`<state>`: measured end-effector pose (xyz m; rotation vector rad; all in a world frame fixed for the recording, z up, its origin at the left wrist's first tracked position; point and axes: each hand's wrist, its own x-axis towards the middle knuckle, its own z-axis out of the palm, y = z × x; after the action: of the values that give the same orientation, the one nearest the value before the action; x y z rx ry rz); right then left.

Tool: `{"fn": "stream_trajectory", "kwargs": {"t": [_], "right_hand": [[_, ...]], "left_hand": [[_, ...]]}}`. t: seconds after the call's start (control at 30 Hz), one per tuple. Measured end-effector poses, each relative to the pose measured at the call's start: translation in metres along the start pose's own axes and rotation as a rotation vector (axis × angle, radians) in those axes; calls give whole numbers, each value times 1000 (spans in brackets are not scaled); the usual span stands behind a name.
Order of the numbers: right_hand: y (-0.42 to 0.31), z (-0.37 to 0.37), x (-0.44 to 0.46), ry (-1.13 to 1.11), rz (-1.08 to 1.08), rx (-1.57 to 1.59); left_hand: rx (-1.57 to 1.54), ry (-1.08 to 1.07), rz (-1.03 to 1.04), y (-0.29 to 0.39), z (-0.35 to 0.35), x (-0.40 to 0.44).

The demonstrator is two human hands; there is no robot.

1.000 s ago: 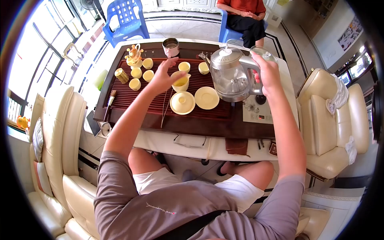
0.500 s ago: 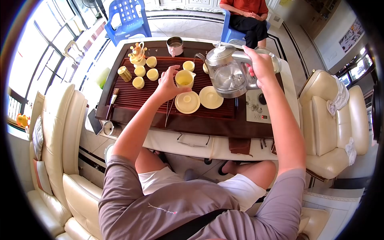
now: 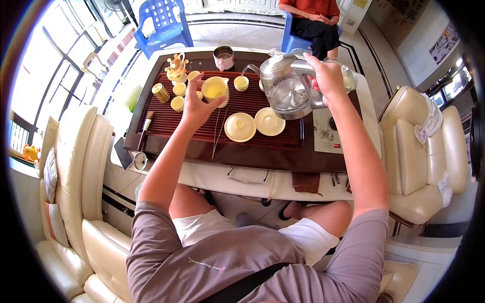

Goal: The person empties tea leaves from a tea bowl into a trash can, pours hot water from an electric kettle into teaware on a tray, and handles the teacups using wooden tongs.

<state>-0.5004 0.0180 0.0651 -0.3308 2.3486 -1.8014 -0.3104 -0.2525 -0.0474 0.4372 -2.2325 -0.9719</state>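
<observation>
My left hand is wrapped round a pale yellow pitcher with yellowish liquid in it, at the middle of the slatted tea tray. My right hand grips the handle of a glass kettle, held over the tray's right part. The kettle's spout points left, close to a small cup. Nearer to me are a lidded bowl and a saucer. Small cups stand left of my left hand, which partly hides some of them.
A pink-and-dark pot stands at the tray's back, a figurine, gold canister and brush on the left. Tongs lie mid-tray. A control panel is at the right. A person sits opposite.
My left hand has closed round the pitcher and moved it left, away from the lidded bowl. The kettle's spout has shifted to beside the small cup.
</observation>
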Motion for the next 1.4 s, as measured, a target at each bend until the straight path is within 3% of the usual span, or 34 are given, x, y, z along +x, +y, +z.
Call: {"fn": "stream_trajectory", "kwargs": {"t": [0.37, 0.83, 0.97, 1.1, 1.23, 1.4], "right_hand": [[-1, 0, -5, 13, -5, 63], [2, -1, -7, 36, 8, 109], [1, 0, -10, 31, 9, 129], [4, 1, -8, 9, 2, 116], [9, 0, -4, -2, -1, 104], [7, 0, -4, 21, -2, 65]], "left_hand": [[94, -4, -89, -43, -27, -40], [148, -56, -30, -49, -26, -44], [184, -1, -166, -48, -35, -17], [528, -200, -260, -53, -41, 48], [680, -479, -293, -55, -36, 91], [788, -612, -242, -67, -24, 110]]}}
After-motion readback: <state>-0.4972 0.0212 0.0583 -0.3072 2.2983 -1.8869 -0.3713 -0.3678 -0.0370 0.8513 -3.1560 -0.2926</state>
